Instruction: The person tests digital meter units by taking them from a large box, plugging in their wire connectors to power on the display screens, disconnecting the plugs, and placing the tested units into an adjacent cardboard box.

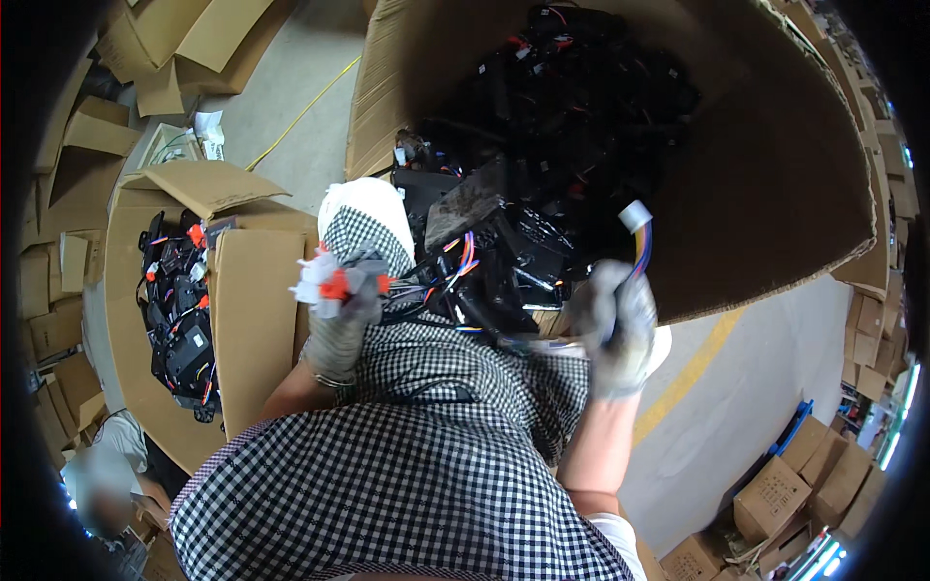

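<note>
My left hand (339,339), in a grey-white work glove, is closed around a bunch of wires with white and red plug connectors (334,283) sticking out over its fingers. The wires run right toward black plastic parts (484,295) in front of my apron. My right hand (617,334), gloved too and slightly blurred, grips a multicoloured wire cable (643,250). A white connector (635,215) tops that cable above my fingers. Between both hands, more coloured wires stretch across, partly smeared by motion.
A large cardboard box (775,194) ahead holds many black parts with wires (581,107). To the left, a smaller carton (257,329) contains similar black parts (184,329). Cartons (775,499) line both sides. Another person (121,465) is at the lower left.
</note>
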Motion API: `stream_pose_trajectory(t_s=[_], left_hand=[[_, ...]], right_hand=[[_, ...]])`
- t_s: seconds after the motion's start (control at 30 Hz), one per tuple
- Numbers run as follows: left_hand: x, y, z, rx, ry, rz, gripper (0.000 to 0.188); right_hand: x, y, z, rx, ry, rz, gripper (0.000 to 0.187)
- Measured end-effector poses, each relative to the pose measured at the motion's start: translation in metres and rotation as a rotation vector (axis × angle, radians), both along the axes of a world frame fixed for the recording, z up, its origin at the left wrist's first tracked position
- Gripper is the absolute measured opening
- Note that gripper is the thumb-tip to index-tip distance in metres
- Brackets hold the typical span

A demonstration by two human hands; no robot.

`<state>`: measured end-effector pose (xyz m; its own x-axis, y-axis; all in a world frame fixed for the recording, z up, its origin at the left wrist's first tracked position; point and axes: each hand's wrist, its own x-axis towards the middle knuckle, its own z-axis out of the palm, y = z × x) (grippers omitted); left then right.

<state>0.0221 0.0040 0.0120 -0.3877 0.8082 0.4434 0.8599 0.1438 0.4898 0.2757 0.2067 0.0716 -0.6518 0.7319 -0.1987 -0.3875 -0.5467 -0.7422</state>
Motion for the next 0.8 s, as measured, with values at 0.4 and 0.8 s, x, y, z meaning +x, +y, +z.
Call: stream_pose_trajectory(t_s=[0.4,0.8], left_hand=[[0.024,-0.001,0.027,0.104,-1.477,0.352,0.047],[0.018,0.029,0.038,0.144,-1.723,0.305,0.034]], right_hand=[[-0.062,0.205,-0.234,-0.819,0.217,-0.543,0.013],[-0.056,0.038,-0.137,-0.304,-0.104,-0.512,0.028]])
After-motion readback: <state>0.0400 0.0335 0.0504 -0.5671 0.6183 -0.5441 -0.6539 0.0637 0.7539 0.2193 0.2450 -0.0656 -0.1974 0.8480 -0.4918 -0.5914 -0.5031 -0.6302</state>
